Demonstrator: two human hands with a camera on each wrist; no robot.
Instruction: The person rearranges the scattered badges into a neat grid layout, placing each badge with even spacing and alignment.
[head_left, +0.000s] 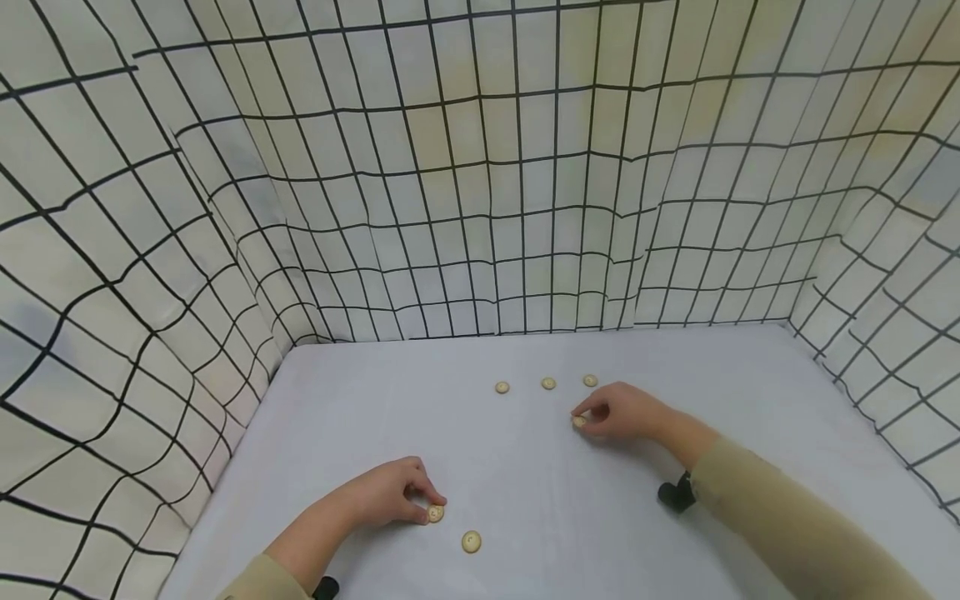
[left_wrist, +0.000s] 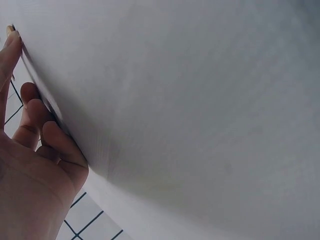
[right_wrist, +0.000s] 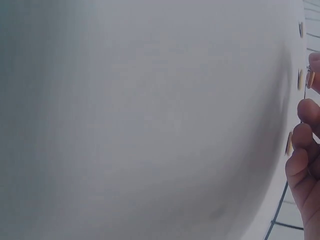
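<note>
My left hand (head_left: 390, 493) pinches a round cream button (head_left: 436, 513) by its edges between thumb and fingertips, low over the white table. Just to the right of it and nearer to me lies another button (head_left: 471, 542), flat with its holes facing up. Farther off, my right hand (head_left: 626, 412) pinches a similar button (head_left: 578, 422) between thumb and finger. In the right wrist view, this pinched button (right_wrist: 310, 79) shows edge-on at the fingertips. In the left wrist view, the left hand (left_wrist: 40, 150) appears at the left edge, its lower fingers curled close to the tabletop.
Three more buttons form a row beyond the right hand: a left one (head_left: 502, 387), a middle one (head_left: 549, 383) and a right one (head_left: 591, 380). White walls with a black grid (head_left: 517, 192) enclose the table (head_left: 360, 400) at the back and sides.
</note>
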